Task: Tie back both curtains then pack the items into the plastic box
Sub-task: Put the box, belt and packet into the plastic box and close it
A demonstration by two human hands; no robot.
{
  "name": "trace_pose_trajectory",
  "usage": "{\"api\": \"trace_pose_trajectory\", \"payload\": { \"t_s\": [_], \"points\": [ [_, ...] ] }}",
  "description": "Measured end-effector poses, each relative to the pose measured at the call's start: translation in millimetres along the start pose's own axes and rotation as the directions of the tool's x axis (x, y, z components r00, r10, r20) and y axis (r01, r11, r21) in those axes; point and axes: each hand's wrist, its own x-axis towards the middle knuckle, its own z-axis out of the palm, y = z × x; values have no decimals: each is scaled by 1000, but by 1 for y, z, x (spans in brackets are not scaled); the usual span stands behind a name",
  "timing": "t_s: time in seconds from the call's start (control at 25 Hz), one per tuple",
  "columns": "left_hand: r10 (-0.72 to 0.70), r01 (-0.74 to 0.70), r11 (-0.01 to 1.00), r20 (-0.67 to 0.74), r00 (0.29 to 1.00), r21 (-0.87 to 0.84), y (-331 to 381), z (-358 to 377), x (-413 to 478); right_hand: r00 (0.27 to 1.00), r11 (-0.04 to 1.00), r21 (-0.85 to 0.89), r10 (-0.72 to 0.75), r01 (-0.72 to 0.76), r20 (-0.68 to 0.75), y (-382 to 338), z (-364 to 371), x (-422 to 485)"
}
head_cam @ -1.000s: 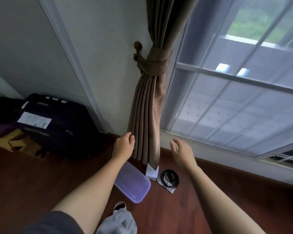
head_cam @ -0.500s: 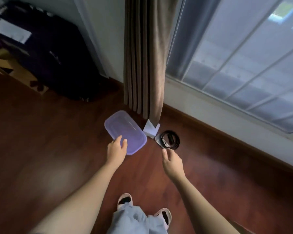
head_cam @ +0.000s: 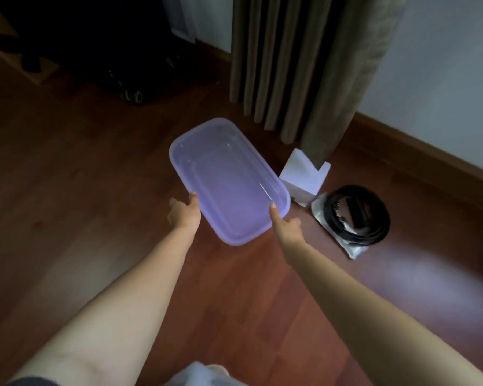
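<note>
A pale purple plastic box (head_cam: 229, 179) with its lid on lies on the wooden floor at centre. My left hand (head_cam: 184, 214) grips its near left edge, thumb on top. My right hand (head_cam: 285, 225) holds the near right corner, thumb on the lid. To the right stands a small white carton (head_cam: 301, 178), partly under the curtain hem. Beside that lies a coiled black belt (head_cam: 359, 215) on a clear wrapper. The brown curtain (head_cam: 296, 65) hangs down to the floor behind the box.
A dark suitcase (head_cam: 95, 45) with wheels stands at the back left against the wall. A wooden skirting board (head_cam: 430, 147) runs along the white wall at the right. My trouser leg (head_cam: 198, 376) shows at the bottom edge.
My view has dropped from the tied curtain to the floor and come closer. Both hands have reached down and taken hold of the box's near end.
</note>
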Motion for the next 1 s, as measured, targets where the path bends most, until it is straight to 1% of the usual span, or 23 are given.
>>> {"api": "trace_pose_trajectory", "payload": {
  "t_s": [0.08, 0.16, 0.24, 0.28, 0.36, 0.4, 0.48, 0.52, 0.56, 0.6, 0.64, 0.68, 0.76, 0.84, 0.88, 0.92, 1.0],
  "points": [
    [4, 2, 993, 48, 999, -116, -15, 17, 34, 999, 995, 104, -6, 3, 31, 8, 22, 36],
    [46, -6, 955, 129, 991, -298, -25, 29, 57, 994, 973, 229, -62, 39, 91, 17, 35, 63],
    [90, -2, 878, 162, 983, -478, -25, 32, 60, 986, 955, 285, -122, 85, 117, 21, 39, 75],
    [88, -2, 868, 151, 985, -496, -24, 30, 57, 983, 953, 287, -135, 94, 126, 23, 39, 77],
    [69, -19, 862, 80, 994, -506, -24, 18, 55, 979, 956, 278, -144, 99, 146, 24, 33, 65],
    [70, -54, 851, 11, 997, -523, -22, 8, 57, 975, 956, 274, -153, 105, 159, 26, 27, 57],
    [97, -116, 846, -64, 993, -521, -13, -17, 69, 961, 960, 240, -196, 147, 196, 30, 6, 40],
    [123, -136, 877, -59, 991, -460, -6, -30, 76, 946, 956, 231, -235, 183, 223, 34, -7, 31],
    [177, -168, 921, -7, 984, -352, -1, -38, 83, 928, 948, 227, -278, 224, 248, 42, -24, 24],
    [241, -215, 948, 90, 966, -233, 6, -44, 80, 910, 940, 237, -307, 244, 280, 51, -42, 17],
    [293, -274, 955, 217, 931, -114, 10, -46, 74, 895, 937, 242, -320, 251, 310, 61, -61, 10],
    [327, -344, 939, 341, 881, -10, 13, -42, 62, 891, 938, 242, -319, 248, 323, 74, -80, 0],
    [357, -476, 873, 519, 776, 110, 18, -25, 27, 902, 947, 234, -290, 221, 321, 103, -117, -17],
    [350, -567, 808, 647, 678, 157, 22, -1, -5, 928, 957, 229, -242, 179, 284, 136, -150, -29],
    [333, -613, 772, 714, 615, 168, 24, 13, -18, 945, 962, 223, -213, 159, 248, 152, -167, -34],
    [296, -636, 751, 772, 563, 176, 26, 26, -28, 960, 967, 212, -187, 142, 209, 166, -183, -36],
    [202, -640, 747, 856, 476, 180, 27, 57, -45, 981, 971, 210, -143, 113, 134, 195, -212, -40]
  ]
}}
